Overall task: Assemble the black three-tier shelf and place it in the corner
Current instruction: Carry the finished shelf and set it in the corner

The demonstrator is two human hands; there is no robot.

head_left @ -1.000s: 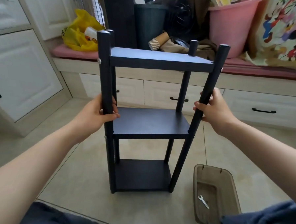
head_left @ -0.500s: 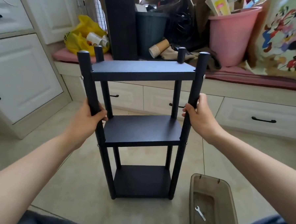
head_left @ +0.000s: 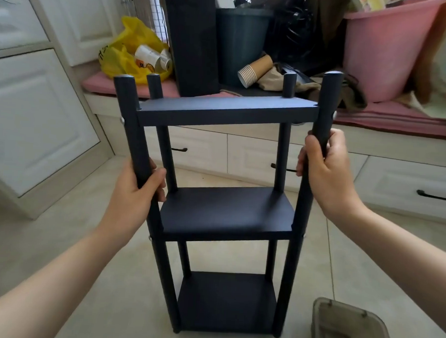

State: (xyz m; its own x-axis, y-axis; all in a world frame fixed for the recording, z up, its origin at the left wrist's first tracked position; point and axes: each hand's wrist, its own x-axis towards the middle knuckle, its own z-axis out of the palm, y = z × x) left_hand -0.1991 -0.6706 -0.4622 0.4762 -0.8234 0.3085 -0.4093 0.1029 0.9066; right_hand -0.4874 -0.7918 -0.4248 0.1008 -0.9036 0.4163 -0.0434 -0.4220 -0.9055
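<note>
The black three-tier shelf (head_left: 227, 210) stands upright on the tiled floor right in front of me, its boards fixed between round black posts. My left hand (head_left: 135, 195) grips the front left post just above the middle board. My right hand (head_left: 325, 171) grips the front right post between the top and middle boards. Small silver bolt heads show on the outer sides of the front posts.
A brown plastic tray (head_left: 350, 330) lies on the floor at the lower right. Behind the shelf runs a low bench with drawers (head_left: 409, 189), loaded with a yellow bag (head_left: 124, 52), paper cups (head_left: 255, 71), a dark bin (head_left: 241, 43) and a pink bucket (head_left: 383, 50). White cabinets (head_left: 31, 117) stand at the left.
The shelf has straightened and shifted left in view, and it looks closer and lower. Both hands kept their hold on the front posts. The tray has slid toward the lower right edge.
</note>
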